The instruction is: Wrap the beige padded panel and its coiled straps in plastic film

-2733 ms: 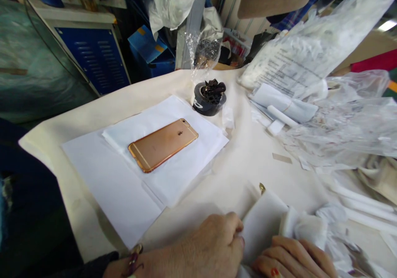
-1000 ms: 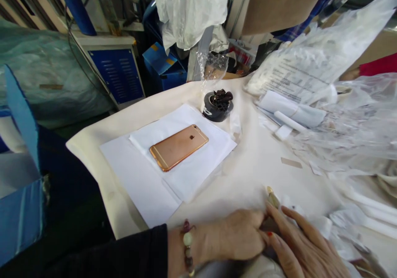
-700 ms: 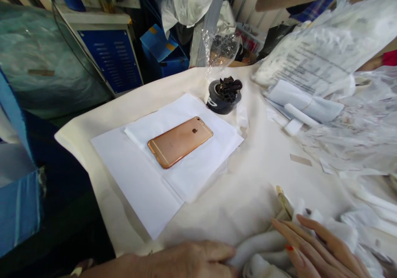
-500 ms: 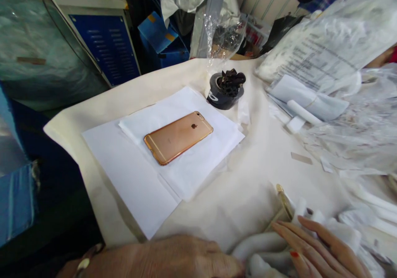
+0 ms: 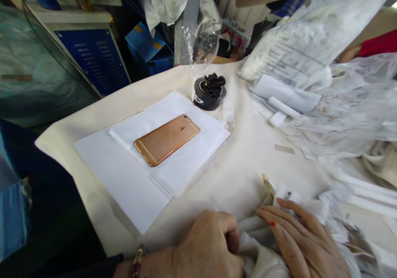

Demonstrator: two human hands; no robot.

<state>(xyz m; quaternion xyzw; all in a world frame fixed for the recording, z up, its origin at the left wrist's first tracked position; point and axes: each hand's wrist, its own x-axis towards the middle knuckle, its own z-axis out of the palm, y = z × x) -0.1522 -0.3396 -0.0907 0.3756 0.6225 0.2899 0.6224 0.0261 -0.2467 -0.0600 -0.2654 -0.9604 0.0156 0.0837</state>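
Note:
At the bottom centre is my left hand (image 5: 207, 245), a bracelet at its wrist. Its fingers are curled against bunched white fabric (image 5: 263, 253); what they grip is hidden. To its right, my right hand (image 5: 304, 236) lies over the same fabric with its fingers stretched out. A brass-coloured metal piece (image 5: 267, 185) pokes out just above my right fingertips. Further back, a gold phone (image 5: 167, 139) lies face down on white paper sheets (image 5: 124, 179).
A black tape roll (image 5: 209, 98) with dark bits on top stands behind the paper. Plastic bags (image 5: 294, 42) and rolled white pieces (image 5: 283, 106) crowd the right side. At the far right shows another person's red sleeve (image 5: 380, 43).
The camera view has shifted, so the table items sit further left. My left hand has lifted and curled its fingers. The other person's arm shows more at the right.

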